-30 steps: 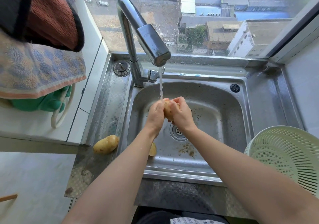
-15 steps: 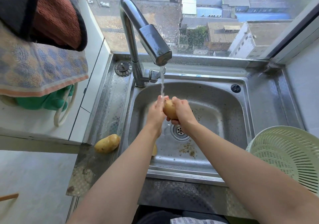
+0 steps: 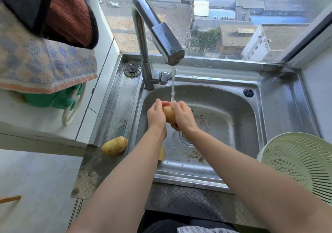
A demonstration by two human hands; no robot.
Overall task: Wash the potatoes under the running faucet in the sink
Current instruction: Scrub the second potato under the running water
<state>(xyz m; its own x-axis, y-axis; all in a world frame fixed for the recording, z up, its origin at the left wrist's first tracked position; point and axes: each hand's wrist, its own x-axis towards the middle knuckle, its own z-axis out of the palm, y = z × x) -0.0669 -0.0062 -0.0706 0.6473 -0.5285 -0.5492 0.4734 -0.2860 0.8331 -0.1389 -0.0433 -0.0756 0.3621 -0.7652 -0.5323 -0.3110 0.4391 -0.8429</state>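
Beyond my hands, the window point(image 3: 233, 26) fills the far wall and looks down on rooftops. Below it, the steel sink point(image 3: 258, 125) lies all round my hands. Its wet basin holds brown scraps point(image 3: 196, 156) nearer me than my right hand, and a second potato point(image 3: 162, 154) half hidden under my left forearm. A pale green colander point(image 3: 301, 162) stands to the right of my right arm, its slotted inside turned toward me. Folded towels point(image 3: 45, 62) hang up to the left of my left hand. The faucet point(image 3: 158, 33) arches above both hands, and its water point(image 3: 172, 85) falls straight onto them. My left hand point(image 3: 156, 115) and right hand point(image 3: 183, 116) are closed together round one potato point(image 3: 169, 114), held under the stream above the basin. A third potato point(image 3: 114, 145) lies on the patterned drainboard point(image 3: 116, 110), left of my left forearm. On the ledge beyond my fingertips is a blue sticker point(image 3: 209, 78), too small to read.
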